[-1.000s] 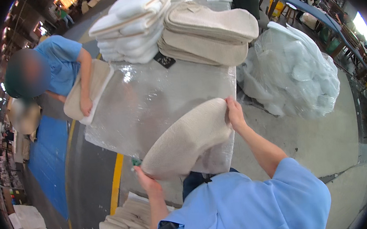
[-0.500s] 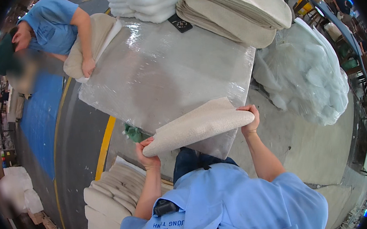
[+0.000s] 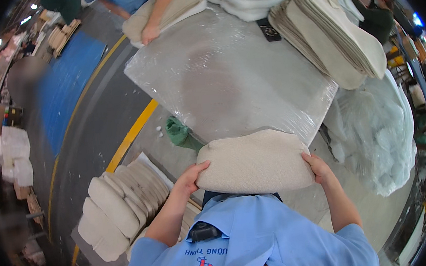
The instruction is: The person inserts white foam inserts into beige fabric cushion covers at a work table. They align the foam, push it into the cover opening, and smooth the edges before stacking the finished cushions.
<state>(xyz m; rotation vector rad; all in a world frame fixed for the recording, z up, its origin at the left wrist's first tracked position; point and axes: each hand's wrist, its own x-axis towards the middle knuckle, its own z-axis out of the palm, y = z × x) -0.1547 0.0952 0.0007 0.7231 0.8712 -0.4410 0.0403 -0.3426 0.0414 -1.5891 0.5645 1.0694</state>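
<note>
A beige fabric cushion with rounded corners is held level in front of my body, just off the near edge of the table. My left hand grips its left end, and my right hand is closed on its right end. The thumbs lie on the upper face; most of the other fingers are hidden beneath. Beyond the cushion is the plastic-wrapped tabletop. On its far right part lies a stack of flat beige covers, beside a small black flat object.
A co-worker's hand presses another beige cushion at the table's far left corner. White padding is piled at the back. Beige cushions stand stacked at my lower left. A clear plastic bag bulges on the right; a green bag is below the table.
The cushion has come closer to my body and turned from a narrow, slanted edge view to show its broad face. Both hands still hold its ends. My view has shifted.
</note>
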